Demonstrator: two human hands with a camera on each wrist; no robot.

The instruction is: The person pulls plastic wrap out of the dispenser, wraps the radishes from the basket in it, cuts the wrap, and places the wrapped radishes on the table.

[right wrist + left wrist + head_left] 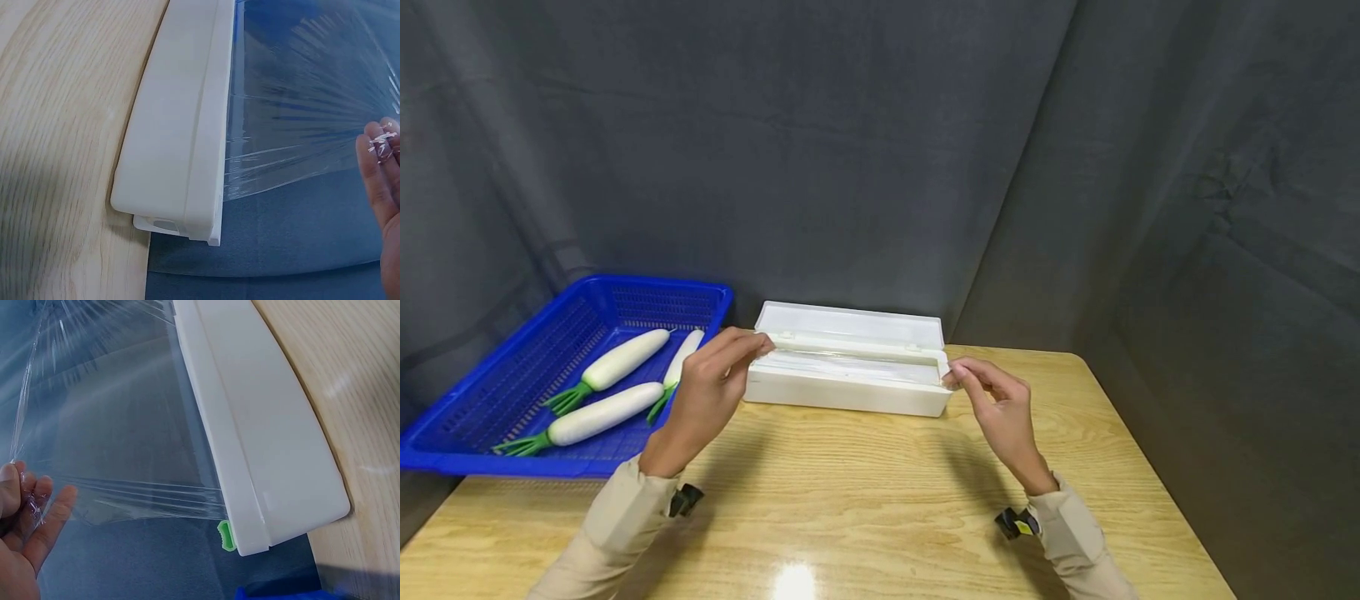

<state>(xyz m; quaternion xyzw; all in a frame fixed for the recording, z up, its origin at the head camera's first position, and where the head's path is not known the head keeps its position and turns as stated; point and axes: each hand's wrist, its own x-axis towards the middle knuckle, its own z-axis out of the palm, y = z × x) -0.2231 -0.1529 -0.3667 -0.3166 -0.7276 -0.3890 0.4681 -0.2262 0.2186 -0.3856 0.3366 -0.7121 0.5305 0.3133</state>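
A long white wrap box [842, 393] sits on the table with its lid [850, 325] tipped back. Clear plastic wrap [125, 425] stretches taut from the box's edge to both hands, creased where it gathers. My left hand [711, 383] pinches one corner of it above the box's left end. At the right end, my right hand [1000, 408] pinches the other corner; in the right wrist view, crumpled wrap lies across its fingertips [380, 140]. A small green piece [226, 535] juts from the box's end in the left wrist view.
On the left stands a blue plastic basket [572, 465] holding three white radishes [625, 360] with green stems. Behind the wooden table [850, 500] hangs a dark grey curtain [820, 167], which also closes off the right side.
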